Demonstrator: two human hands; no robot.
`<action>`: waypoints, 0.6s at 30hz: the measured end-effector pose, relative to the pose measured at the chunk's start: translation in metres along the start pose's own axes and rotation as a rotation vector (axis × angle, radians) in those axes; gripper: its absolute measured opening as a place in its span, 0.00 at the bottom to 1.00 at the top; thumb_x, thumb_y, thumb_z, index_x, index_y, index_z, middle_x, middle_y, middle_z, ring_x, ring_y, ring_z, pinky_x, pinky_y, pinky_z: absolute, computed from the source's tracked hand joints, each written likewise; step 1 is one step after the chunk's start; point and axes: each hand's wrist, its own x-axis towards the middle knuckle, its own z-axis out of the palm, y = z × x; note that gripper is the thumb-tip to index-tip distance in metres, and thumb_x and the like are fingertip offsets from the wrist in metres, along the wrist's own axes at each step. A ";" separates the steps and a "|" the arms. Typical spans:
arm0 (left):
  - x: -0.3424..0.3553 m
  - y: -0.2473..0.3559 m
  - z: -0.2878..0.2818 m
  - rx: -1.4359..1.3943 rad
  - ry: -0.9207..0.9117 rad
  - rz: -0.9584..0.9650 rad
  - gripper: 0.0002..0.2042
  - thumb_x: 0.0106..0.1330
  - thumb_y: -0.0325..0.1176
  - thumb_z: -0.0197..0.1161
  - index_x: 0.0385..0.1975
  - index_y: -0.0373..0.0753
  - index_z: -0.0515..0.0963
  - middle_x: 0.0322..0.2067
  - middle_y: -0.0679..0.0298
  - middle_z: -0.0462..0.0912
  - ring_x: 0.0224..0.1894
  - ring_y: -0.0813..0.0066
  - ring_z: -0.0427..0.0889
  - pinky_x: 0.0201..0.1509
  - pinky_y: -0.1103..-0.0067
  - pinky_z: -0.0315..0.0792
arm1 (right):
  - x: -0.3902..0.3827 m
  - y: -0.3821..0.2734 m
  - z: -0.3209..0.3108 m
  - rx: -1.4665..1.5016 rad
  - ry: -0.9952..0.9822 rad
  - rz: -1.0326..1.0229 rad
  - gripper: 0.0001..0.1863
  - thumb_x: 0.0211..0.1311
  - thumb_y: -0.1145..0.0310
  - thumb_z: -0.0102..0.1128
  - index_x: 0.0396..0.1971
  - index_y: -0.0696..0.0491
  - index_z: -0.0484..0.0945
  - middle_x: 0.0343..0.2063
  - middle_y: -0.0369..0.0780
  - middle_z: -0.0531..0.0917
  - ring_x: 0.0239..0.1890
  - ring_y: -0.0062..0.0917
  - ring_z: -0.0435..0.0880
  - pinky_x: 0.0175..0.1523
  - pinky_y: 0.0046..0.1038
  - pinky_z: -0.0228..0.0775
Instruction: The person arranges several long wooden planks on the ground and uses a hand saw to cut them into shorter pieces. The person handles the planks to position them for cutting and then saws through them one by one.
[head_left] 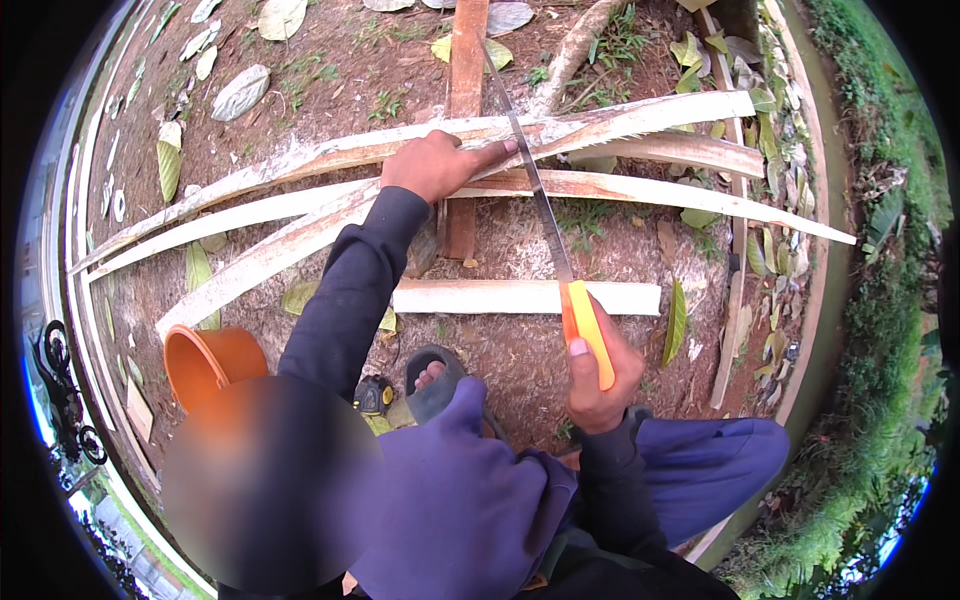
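My right hand (pixel 608 375) is closed round the orange and yellow handle of a hand saw (pixel 543 205). The saw's long blade points away from me and crosses the upper rough wooden plank (pixel 640 118). Left of the blade, my left hand (pixel 435 165) presses on and grips that plank, its thumb stretched to the blade's side. Other pale planks lie under and beside it, one of them a curved plank (pixel 690 195) nearer to me. A reddish wooden beam (pixel 467 75) runs beneath them, away from me. A short pale board (pixel 520 297) lies on the ground nearer still.
An orange bucket (pixel 215 355) sits at the left, with a black and yellow tape measure (pixel 373 395) near my sandalled foot (pixel 435 380). Dry leaves (pixel 240 92) litter the dirt. Grass (pixel 860 440) borders the right side; a motorbike (pixel 65 390) shows at the left rim. A blurred patch hides the lower left.
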 end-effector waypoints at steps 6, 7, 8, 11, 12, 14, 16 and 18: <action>-0.001 0.015 -0.011 -0.026 -0.038 -0.028 0.48 0.56 0.82 0.55 0.36 0.29 0.86 0.37 0.39 0.87 0.46 0.46 0.87 0.55 0.60 0.76 | 0.014 -0.014 0.001 0.071 0.010 0.109 0.25 0.65 0.75 0.56 0.61 0.68 0.76 0.44 0.53 0.88 0.44 0.30 0.89 0.49 0.29 0.79; 0.003 0.014 -0.010 -0.015 -0.051 -0.031 0.48 0.57 0.81 0.55 0.36 0.29 0.86 0.37 0.39 0.87 0.46 0.45 0.87 0.54 0.60 0.76 | 0.020 -0.019 0.002 0.071 0.012 0.121 0.25 0.65 0.75 0.56 0.62 0.68 0.76 0.44 0.53 0.88 0.45 0.30 0.89 0.49 0.29 0.79; 0.007 0.013 -0.010 -0.008 -0.062 -0.036 0.47 0.58 0.80 0.54 0.35 0.29 0.86 0.36 0.39 0.87 0.46 0.44 0.87 0.54 0.59 0.76 | 0.026 -0.025 0.001 0.068 0.010 0.129 0.25 0.66 0.74 0.56 0.62 0.68 0.76 0.45 0.53 0.88 0.45 0.30 0.88 0.50 0.29 0.78; 0.012 0.013 -0.008 0.007 -0.064 -0.029 0.48 0.59 0.82 0.52 0.33 0.29 0.85 0.36 0.39 0.87 0.44 0.44 0.88 0.51 0.58 0.78 | 0.039 -0.040 -0.007 0.055 -0.031 0.199 0.24 0.67 0.74 0.57 0.62 0.67 0.76 0.44 0.53 0.88 0.44 0.30 0.88 0.49 0.29 0.78; 0.010 0.014 -0.007 0.011 -0.060 -0.023 0.49 0.59 0.83 0.51 0.32 0.29 0.85 0.36 0.39 0.87 0.43 0.44 0.88 0.50 0.57 0.79 | 0.042 -0.045 -0.010 0.075 -0.038 0.248 0.24 0.66 0.74 0.57 0.62 0.67 0.76 0.44 0.53 0.88 0.44 0.30 0.88 0.49 0.28 0.78; 0.007 0.015 -0.004 0.009 -0.024 0.000 0.48 0.60 0.81 0.52 0.35 0.28 0.85 0.35 0.40 0.87 0.42 0.43 0.88 0.49 0.57 0.79 | 0.046 -0.054 -0.018 0.119 -0.054 0.348 0.24 0.66 0.75 0.57 0.61 0.67 0.77 0.43 0.53 0.88 0.43 0.29 0.89 0.48 0.27 0.78; 0.005 0.017 -0.003 0.000 0.017 0.003 0.47 0.60 0.80 0.53 0.36 0.28 0.85 0.35 0.40 0.87 0.41 0.44 0.88 0.48 0.56 0.79 | 0.047 -0.049 -0.021 0.061 -0.063 0.267 0.25 0.65 0.75 0.58 0.61 0.66 0.77 0.42 0.52 0.88 0.41 0.28 0.89 0.46 0.27 0.78; 0.002 0.020 -0.007 -0.002 -0.010 -0.009 0.45 0.61 0.77 0.55 0.42 0.28 0.84 0.38 0.40 0.87 0.45 0.44 0.87 0.52 0.58 0.77 | 0.048 -0.046 -0.023 0.015 -0.074 0.219 0.25 0.64 0.74 0.59 0.61 0.66 0.77 0.41 0.52 0.88 0.40 0.28 0.89 0.45 0.27 0.79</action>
